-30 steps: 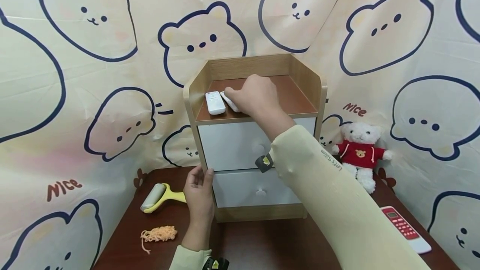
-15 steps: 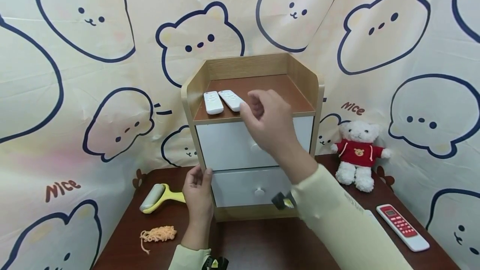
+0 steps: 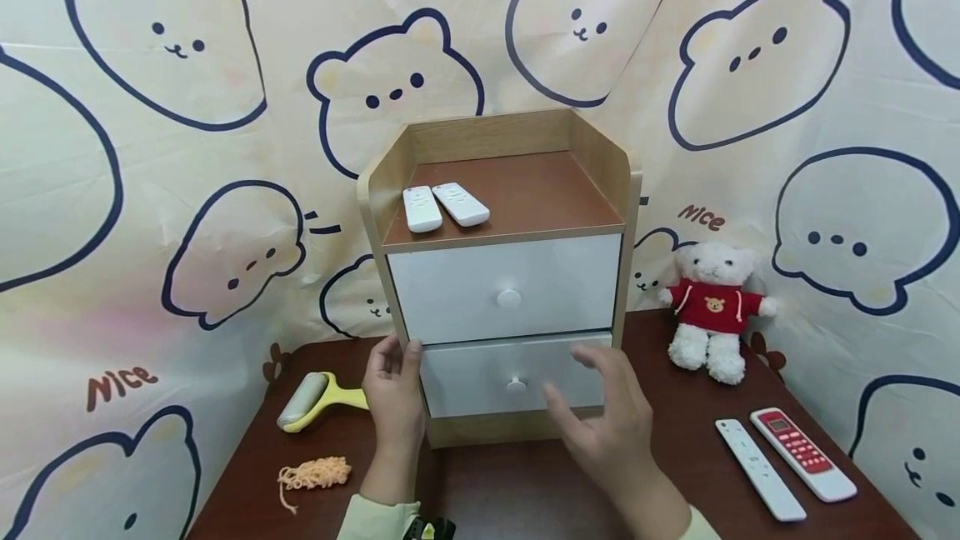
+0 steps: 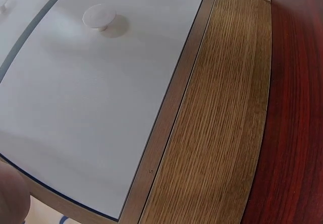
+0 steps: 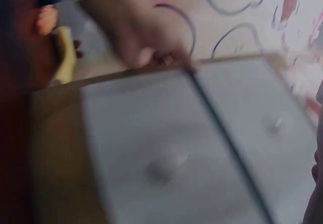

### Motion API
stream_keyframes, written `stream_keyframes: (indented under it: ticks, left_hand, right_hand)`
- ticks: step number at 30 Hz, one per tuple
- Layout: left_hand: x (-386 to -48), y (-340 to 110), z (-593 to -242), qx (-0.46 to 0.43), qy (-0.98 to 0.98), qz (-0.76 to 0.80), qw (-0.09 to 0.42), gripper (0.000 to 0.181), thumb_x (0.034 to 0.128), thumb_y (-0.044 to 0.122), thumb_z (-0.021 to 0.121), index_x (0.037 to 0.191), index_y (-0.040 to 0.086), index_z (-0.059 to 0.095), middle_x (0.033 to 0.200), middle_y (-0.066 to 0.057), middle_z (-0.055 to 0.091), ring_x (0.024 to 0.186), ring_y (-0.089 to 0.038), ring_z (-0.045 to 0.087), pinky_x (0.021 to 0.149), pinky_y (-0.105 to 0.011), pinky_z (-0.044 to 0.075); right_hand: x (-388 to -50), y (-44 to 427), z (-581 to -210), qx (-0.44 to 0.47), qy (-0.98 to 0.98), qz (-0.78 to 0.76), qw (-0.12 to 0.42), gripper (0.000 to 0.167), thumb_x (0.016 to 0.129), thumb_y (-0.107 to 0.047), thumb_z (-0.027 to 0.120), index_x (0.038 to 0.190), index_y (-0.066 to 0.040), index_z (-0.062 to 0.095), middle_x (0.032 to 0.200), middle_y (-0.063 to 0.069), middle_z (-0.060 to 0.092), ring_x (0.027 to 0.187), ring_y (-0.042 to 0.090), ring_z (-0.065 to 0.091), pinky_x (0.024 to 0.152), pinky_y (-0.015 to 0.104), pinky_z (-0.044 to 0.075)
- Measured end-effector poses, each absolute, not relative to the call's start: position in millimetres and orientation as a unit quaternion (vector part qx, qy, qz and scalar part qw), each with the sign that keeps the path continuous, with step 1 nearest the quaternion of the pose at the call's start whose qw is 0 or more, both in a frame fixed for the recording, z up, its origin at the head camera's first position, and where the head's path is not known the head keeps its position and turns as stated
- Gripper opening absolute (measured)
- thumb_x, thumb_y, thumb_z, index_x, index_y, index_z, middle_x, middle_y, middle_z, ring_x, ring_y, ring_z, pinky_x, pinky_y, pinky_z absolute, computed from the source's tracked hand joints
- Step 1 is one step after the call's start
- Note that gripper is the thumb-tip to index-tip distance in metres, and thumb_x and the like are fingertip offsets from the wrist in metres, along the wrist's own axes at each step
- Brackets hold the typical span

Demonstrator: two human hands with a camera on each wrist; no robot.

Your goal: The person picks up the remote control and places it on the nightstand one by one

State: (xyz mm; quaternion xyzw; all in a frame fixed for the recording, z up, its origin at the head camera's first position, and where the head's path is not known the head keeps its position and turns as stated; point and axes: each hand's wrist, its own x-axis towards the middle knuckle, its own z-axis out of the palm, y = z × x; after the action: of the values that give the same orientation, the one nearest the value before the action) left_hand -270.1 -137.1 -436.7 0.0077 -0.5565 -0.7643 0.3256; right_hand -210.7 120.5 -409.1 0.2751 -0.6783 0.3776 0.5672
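Observation:
A small wood-framed drawer cabinet (image 3: 480, 432) with two white drawers stands on the table. My left hand (image 3: 393, 402) holds its left side edge, with the thumb at the front and the other fingers curled at the side. My right hand (image 3: 611, 427) holds nothing, thumb and fingers apart, before the right half of the lower drawer (image 3: 472, 394). That drawer's round knob (image 3: 516, 385) lies left of the right hand, apart from it. The upper drawer (image 3: 450, 298) is flush in the frame. Two white remote controls, one at the left (image 3: 422, 208) and one angled beside it (image 3: 461, 203), lie on the cabinet's top.
A yellow-handled roller (image 3: 322, 398) and a bundle of orange yarn (image 3: 315, 473) lie left of the cabinet. On the right are a white teddy bear (image 3: 716, 307) in a red top, a white remote (image 3: 759, 469) and a red-and-white remote (image 3: 802, 452).
My right hand has let go of the angled remote on the cabinet top and come down to the lower drawer's front. The left hand stays at the cabinet's edge.

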Motion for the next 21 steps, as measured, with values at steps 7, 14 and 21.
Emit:
stream_keyframes:
  ticks: [7, 14, 21]
  left_hand:
    - [-269.3, -137.3, -438.4, 0.002, -0.556, -0.765, 0.325, 0.034, 0.1024, 0.009, 0.077, 0.133, 0.0, 0.065, 0.122, 0.0, 0.069, 0.119, -0.014, 0.066, 0.099, -0.018, 0.057]
    - [-268.3, -139.0, -437.6, 0.008, -0.556, -0.764, 0.326, 0.034, 0.1023, 0.011, 0.078, 0.132, 0.002, 0.066, 0.121, 0.001, 0.07, 0.119, -0.014, 0.066, 0.098, -0.018, 0.057]
    - [-270.4, -138.1, -438.6, 0.004, -0.559, -0.762, 0.326, 0.034, 0.1022, 0.011, 0.078, 0.132, 0.001, 0.066, 0.12, 0.001, 0.069, 0.118, -0.014, 0.065, 0.098, -0.018, 0.057]
  right_hand:
    - [-191.6, 173.1, -483.9, 0.135, -0.778, 0.392, 0.472, 0.055, 0.084, -0.013, 0.09, 0.132, 0.001, 0.067, 0.12, 0.01, 0.071, 0.116, 0.009, 0.063, 0.105, 0.005, 0.039]
    - [-191.1, 221.1, -522.4, -0.024, -0.878, 0.353, 0.324, 0.052, 0.091, -0.021, 0.09, 0.135, -0.007, 0.067, 0.123, 0.012, 0.071, 0.116, 0.031, 0.068, 0.098, 0.037, 0.051]
    - [-192.6, 281.3, -532.3, -0.136, -0.939, 0.268, 0.169, 0.052, 0.094, -0.029, 0.084, 0.126, 0.008, 0.066, 0.118, 0.031, 0.068, 0.11, 0.047, 0.066, 0.094, 0.065, 0.052]
